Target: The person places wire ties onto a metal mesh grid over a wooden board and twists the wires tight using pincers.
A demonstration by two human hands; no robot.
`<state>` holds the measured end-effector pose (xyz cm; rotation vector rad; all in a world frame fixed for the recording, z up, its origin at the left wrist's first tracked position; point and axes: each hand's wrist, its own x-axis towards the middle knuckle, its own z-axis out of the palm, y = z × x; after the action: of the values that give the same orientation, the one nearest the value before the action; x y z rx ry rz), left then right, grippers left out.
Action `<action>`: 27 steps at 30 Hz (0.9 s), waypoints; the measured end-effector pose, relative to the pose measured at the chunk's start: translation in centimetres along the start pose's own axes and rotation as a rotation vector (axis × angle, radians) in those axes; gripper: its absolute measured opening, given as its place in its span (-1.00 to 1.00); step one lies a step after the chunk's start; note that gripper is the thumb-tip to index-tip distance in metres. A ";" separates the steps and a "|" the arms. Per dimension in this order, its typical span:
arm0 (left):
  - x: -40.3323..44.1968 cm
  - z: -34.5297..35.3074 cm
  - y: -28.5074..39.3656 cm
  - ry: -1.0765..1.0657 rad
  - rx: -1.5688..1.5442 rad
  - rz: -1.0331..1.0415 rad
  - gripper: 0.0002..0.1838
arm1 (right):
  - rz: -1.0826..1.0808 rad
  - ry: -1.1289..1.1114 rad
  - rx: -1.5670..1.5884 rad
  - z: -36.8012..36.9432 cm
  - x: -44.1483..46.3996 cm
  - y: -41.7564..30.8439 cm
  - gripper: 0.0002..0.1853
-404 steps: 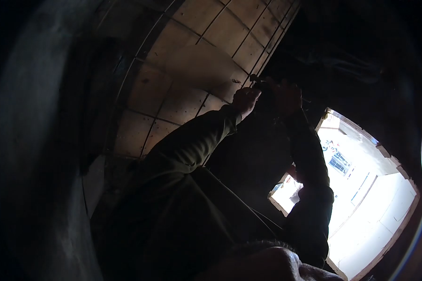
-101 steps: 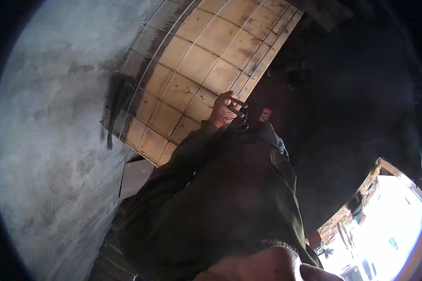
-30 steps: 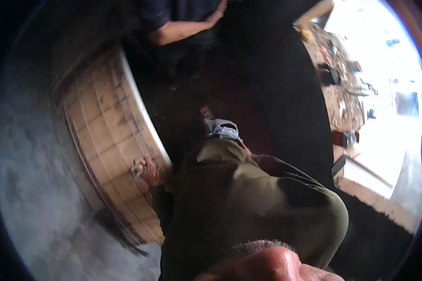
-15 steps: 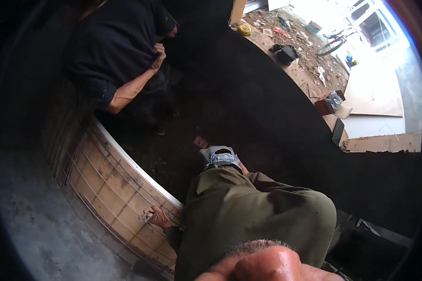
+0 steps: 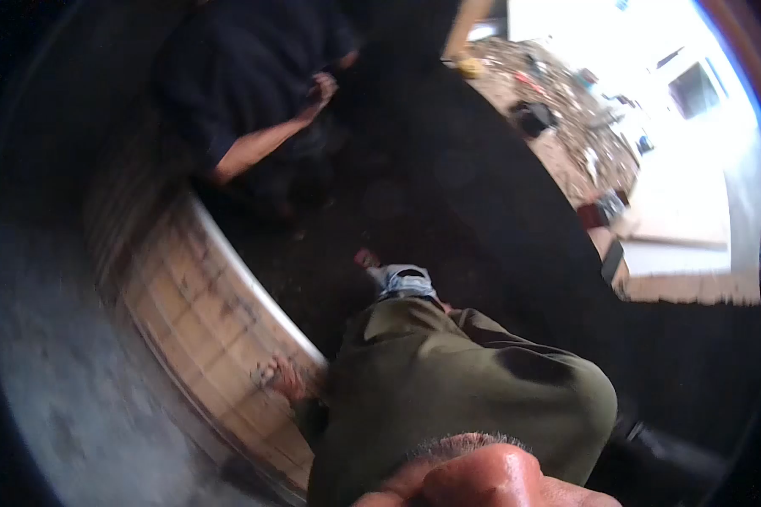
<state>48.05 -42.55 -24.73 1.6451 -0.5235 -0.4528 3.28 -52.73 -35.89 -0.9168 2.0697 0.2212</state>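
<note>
My left hand (image 5: 286, 378) is at the lower left, over a wooden panel (image 5: 186, 313) with a grid of thin metal wires on it. Its fingers are curled round a small thing, too blurred to make out. Of my right hand (image 5: 445, 307) only a sliver of skin shows, low beside the pale blue cloth (image 5: 406, 281) at my waist; its fingers are hidden behind my olive garment (image 5: 457, 380).
Another person (image 5: 245, 76) in dark clothes stands at the upper left beyond the panel, forearm bent across the body. A grey wall (image 5: 51, 363) lies at the far left. Through a bright opening at the right are littered ground (image 5: 566, 110) and a pale board (image 5: 685, 203).
The view has swung from the panel overhead to one with the opening at upper right. My right hand has left the panel's edge. The other person has come into view.
</note>
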 end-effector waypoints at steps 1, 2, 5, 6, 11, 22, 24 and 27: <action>0.1 -0.2 -1.4 -0.034 -0.114 -0.098 -0.76 | -0.032 0.124 -0.027 -0.8 1.4 0.2 -0.08; 0.0 -0.8 -3.3 -0.053 -0.250 -0.206 -0.73 | -0.102 0.249 -0.102 -2.5 1.8 -0.5 -0.07; -0.5 -4.2 -14.4 -0.204 -0.770 -0.562 -0.60 | -0.532 0.399 -0.391 -14.9 -9.3 -14.0 -0.01; -1.1 -0.6 -5.7 -0.185 -0.592 -0.437 -0.67 | -0.742 0.313 -0.227 -16.6 -9.3 -16.8 -0.03; -1.2 4.0 5.3 -0.244 -1.237 -0.788 -0.91 | -1.785 0.140 -0.263 -17.3 -26.0 -33.2 -0.13; -0.2 5.7 10.5 0.117 0.463 0.142 -0.77 | -2.348 0.386 -1.676 -3.6 -38.1 -35.2 -0.42; -0.3 5.6 10.3 0.114 0.419 0.136 -0.78 | -2.172 0.518 -1.853 -3.1 -38.0 -35.2 -0.48; -0.1 6.0 9.6 0.072 0.347 0.122 -0.81 | -2.246 0.390 -1.967 -2.3 -37.6 -36.4 -0.49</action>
<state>43.75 -48.42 -16.02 1.9392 -0.6720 -0.2193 40.75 -59.94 -0.02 2.5125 0.6034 -0.5007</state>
